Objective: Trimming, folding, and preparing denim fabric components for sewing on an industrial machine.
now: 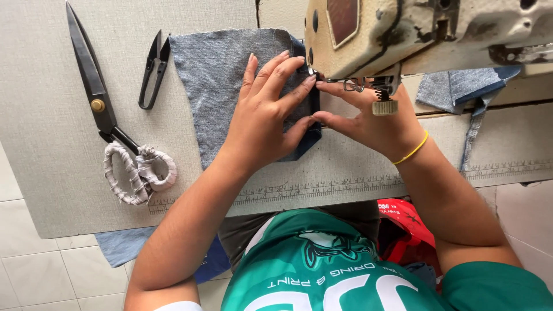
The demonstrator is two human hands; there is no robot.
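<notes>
A green jersey (322, 270) with white lettering fills the bottom of the view, on the person's chest, with both forearms reaching up from it onto the grey desk (46, 144).

The left hand (268, 109) lies flat on a piece of grey-blue denim (216, 75), fingers (276, 72) spread and pressing down, released rather than clenched; the thumb rests on the cloth's folded darker edge. The denim lies on the desk in the upper middle, its right edge running under the head of the sewing machine (426, 31).

The right hand (368, 115) sits just beside the left, under the machine. Its thumb and forefinger pinch the denim's folded edge near the presser foot (351, 85), so these fingers are grasping the cloth. A yellow band (412, 151) circles the right wrist.

Left of the denim lie small black snips (154, 69), and further left large black shears (95, 95) whose handles are wrapped in pale cloth strips. A printed ruler strip (322, 187) runs along the desk's near edge. More denim pieces (461, 86) lie on the desk behind the machine at right. A blue scrap (124, 245) hangs below the desk edge at left, and a red bag (406, 224) shows beside the person's lap. The floor is pale tile (34, 276).
</notes>
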